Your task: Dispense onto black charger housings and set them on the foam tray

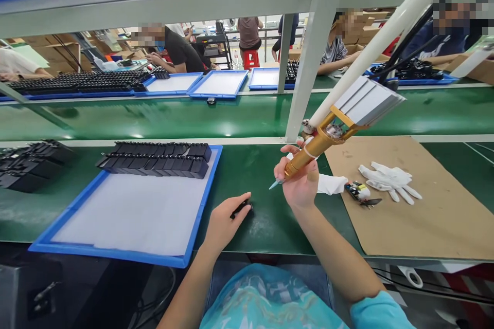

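My left hand (225, 218) rests low over the green bench, its fingers pinched round a small black part (244, 207); most of that part is hidden. Raised to the right of it, my right hand (301, 180) is wrapped round a gold cylindrical tool (318, 146). A thin pale-teal tapered nozzle (275, 184) sticks out of the tool's lower end and points down-left, apart from the black part. Left of my hands lies a blue-rimmed tray (203, 205) lined with white. Rows of black box-shaped units (162, 164) stand along its far side.
Beyond my right hand, brown cardboard (417, 231) carries white gloves (389, 180) and a small circuit board (358, 192). More black units (33, 164) stand at far left. A slanted white pole (370, 46) and an upright post (309, 56) rise ahead. Several people sit across the green belt (185, 115).
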Motion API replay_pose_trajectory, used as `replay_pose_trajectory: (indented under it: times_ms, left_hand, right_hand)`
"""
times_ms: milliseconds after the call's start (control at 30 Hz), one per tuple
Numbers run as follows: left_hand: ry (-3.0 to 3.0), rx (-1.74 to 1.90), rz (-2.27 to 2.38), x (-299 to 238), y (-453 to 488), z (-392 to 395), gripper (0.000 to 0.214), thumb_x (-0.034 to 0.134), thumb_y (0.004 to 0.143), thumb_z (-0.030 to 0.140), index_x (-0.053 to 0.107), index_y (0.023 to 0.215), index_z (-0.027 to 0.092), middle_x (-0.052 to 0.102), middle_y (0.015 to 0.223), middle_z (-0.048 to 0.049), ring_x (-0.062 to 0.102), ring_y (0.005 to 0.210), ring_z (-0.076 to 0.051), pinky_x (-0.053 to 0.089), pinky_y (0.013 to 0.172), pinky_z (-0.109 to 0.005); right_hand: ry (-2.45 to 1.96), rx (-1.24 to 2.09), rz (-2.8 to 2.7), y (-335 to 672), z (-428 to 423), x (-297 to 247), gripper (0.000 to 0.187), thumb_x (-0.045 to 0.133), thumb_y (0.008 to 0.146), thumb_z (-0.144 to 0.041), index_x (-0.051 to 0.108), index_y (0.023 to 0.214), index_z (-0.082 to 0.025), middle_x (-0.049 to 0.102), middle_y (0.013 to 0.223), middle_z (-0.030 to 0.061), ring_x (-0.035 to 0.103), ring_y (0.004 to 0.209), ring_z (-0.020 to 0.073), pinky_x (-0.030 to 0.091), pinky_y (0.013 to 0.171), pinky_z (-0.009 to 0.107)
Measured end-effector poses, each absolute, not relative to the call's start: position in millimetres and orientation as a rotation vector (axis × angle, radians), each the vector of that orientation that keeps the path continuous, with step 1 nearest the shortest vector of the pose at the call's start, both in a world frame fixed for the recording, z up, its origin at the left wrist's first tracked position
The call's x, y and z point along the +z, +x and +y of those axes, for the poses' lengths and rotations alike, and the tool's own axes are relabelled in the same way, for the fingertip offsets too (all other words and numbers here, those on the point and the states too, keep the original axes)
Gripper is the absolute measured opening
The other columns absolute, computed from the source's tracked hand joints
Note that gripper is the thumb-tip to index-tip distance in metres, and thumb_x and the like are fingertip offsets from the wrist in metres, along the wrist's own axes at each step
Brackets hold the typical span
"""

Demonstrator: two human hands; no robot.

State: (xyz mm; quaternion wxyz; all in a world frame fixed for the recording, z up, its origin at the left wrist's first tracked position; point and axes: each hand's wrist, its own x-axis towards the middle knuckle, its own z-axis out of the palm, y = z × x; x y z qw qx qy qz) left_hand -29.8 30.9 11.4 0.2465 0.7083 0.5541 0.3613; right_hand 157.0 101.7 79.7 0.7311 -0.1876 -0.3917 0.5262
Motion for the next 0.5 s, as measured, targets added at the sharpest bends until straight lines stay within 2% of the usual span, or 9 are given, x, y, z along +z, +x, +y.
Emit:
replay_pose_trajectory:
  times_ms: [100,267,400,500]
  left_hand:
    - [2.133,1.029,1.529,10.4,-26.9,27.2,0.025,0.058,0.089,0.03,0.066,0.112,0.025,0.073,0.105,-0.0042,0.069,0.093,-0.018,0.057,0.081,-0.031]
    - [2.26,1.066,1.542,1.3,-17.7,27.9,0.017,0.052,0.092,0.024,0.065,0.103,0.023,0.071,0.106,-0.0046,0.066,0.096,-0.018,0.055,0.085,-0.033]
    - [2.48,0.847,1.688,-4.3,-14.6,27.7,0.02,0.051,0.093,0.028,0.063,0.109,0.023,0.07,0.106,-0.0056,0.065,0.092,-0.019,0.053,0.079,-0.031]
    - [2.613,0.645,1.755,-4.0,-17.2,27.8,0.024,0.056,0.09,0.035,0.062,0.109,0.022,0.069,0.093,-0.0048,0.065,0.082,-0.019,0.05,0.066,-0.027]
  right_hand:
    - [-0.416,1.147,-0.858,161.6,103.4,76.2,0.039,0.047,0.084,-0.058,0.049,0.112,-0.03,0.058,0.099,0.0,0.049,0.045,0.0076,0.04,0.045,0.027]
    - [-0.399,1.146,-0.856,167.1,103.0,73.6,0.035,0.048,0.085,-0.057,0.048,0.108,-0.03,0.058,0.1,0.0001,0.049,0.045,0.0076,0.04,0.046,0.027]
    - [-0.378,1.152,-0.85,170.0,101.9,73.1,0.034,0.049,0.086,-0.055,0.048,0.109,-0.029,0.058,0.101,0.0005,0.051,0.046,0.0079,0.04,0.046,0.027]
    - [-0.39,1.147,-0.845,170.8,101.5,72.7,0.035,0.05,0.085,-0.056,0.047,0.107,-0.029,0.058,0.101,0.0005,0.051,0.046,0.0079,0.041,0.046,0.027]
